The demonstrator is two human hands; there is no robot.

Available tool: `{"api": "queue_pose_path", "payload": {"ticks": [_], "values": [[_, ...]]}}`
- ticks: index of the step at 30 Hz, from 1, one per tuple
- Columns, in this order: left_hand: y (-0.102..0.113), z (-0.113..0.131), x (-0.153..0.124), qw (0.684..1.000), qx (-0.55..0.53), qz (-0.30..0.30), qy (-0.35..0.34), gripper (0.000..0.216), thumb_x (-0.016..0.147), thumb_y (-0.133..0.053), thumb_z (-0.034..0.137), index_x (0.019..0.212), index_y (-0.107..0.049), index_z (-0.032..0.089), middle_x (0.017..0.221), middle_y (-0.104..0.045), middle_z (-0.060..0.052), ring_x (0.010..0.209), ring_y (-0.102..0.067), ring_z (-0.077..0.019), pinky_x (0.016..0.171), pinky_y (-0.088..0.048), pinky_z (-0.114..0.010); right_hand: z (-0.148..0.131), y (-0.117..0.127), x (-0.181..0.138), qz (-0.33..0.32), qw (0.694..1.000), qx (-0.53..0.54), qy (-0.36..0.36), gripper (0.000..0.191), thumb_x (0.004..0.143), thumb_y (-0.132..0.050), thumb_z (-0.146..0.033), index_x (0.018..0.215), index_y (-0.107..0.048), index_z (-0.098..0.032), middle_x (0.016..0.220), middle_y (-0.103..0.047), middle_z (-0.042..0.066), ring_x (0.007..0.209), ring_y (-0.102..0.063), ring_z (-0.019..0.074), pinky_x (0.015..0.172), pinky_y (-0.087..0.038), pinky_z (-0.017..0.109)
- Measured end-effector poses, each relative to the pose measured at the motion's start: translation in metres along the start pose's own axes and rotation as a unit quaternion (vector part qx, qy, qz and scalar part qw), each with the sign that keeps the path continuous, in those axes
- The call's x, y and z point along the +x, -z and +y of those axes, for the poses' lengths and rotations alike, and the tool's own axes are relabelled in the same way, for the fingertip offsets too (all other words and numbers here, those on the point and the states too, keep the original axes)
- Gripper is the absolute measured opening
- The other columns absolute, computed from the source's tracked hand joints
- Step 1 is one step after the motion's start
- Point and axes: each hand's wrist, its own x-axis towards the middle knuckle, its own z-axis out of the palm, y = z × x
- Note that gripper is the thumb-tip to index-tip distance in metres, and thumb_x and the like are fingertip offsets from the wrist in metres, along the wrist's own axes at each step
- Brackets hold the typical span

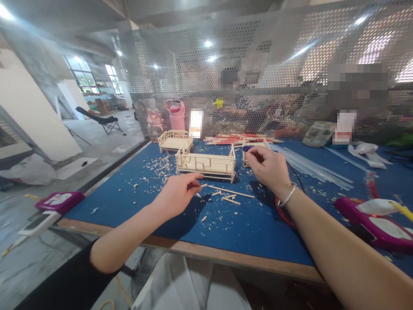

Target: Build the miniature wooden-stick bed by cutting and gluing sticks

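From my head view, the wooden front model (206, 167), shaped like a little daybed, stands upright on the blue tabletop (119, 209). Taking it as my landmark, the tabletop's wood-coloured near edge (180, 246) runs in front of it, with a broad stretch between them holding scraps and thin sticks (230, 191) — my widest room. Left of it there is more room, dusted with shavings (158, 165); behind it, a perforated metal screen (190, 86) bounds the space.

My left hand (179, 193) is just in front of the model's left half, thumb and fingers curled close; I cannot tell whether they pinch the pale bit at their tips. My right hand (269, 168), right of the model, pinches a dark blue piece (248, 148) between thumb and fingers, most of it hidden.

The model is all slim pale bars: slatted seat, latticed rail, square-cut posts. A similar second model (176, 142) stands behind it to the left, and a third (260, 142), partly covered by my right hand, to its right. Farther right lie long, translucent, smooth rods (316, 168); red-and-pale sticks (230, 139) lie heaped behind.
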Motion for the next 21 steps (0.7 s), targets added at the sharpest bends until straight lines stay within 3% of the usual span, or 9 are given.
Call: {"api": "queue_pose_path", "payload": {"ticks": [8,14,21], "values": [[-0.012,0.012,0.019,0.998,0.028,0.004,-0.054,0.016,0.078,-0.057,0.017,0.087,-0.07,0.016,0.086,-0.072,-0.006,0.079,-0.064,-0.0167,0.076,-0.048,-0.028,0.007,0.002,0.001,-0.018,0.999,0.025,-0.009,0.014,0.068,-0.05,-0.02,0.071,-0.063,-0.016,0.055,-0.057,-0.001,0.049,-0.048,0.0112,0.052,-0.038,0.023],[-0.018,0.015,0.028,0.997,0.013,0.022,-0.079,0.01,0.075,-0.06,0.014,0.08,-0.068,0.016,0.078,-0.071,-0.003,0.07,-0.062,-0.0138,0.069,-0.047,-0.026,-0.019,0.004,-0.004,-0.23,0.964,0.125,0.049,0.024,0.073,-0.055,-0.031,0.082,-0.069,-0.014,0.053,-0.058,-0.001,0.045,-0.045,0.0088,0.046,-0.034,0.021],[-0.023,0.009,0.041,0.99,-0.011,0.052,-0.134,0.005,0.075,-0.06,0.016,0.08,-0.062,0.015,0.07,-0.066,0.0,0.063,-0.058,-0.0108,0.061,-0.044,-0.023,-0.023,0.001,-0.005,-0.276,0.948,0.156,0.014,0.024,0.076,-0.053,-0.033,0.076,-0.068,-0.015,0.063,-0.064,0.002,0.054,-0.05,0.0111,0.053,-0.039,0.024]]}}
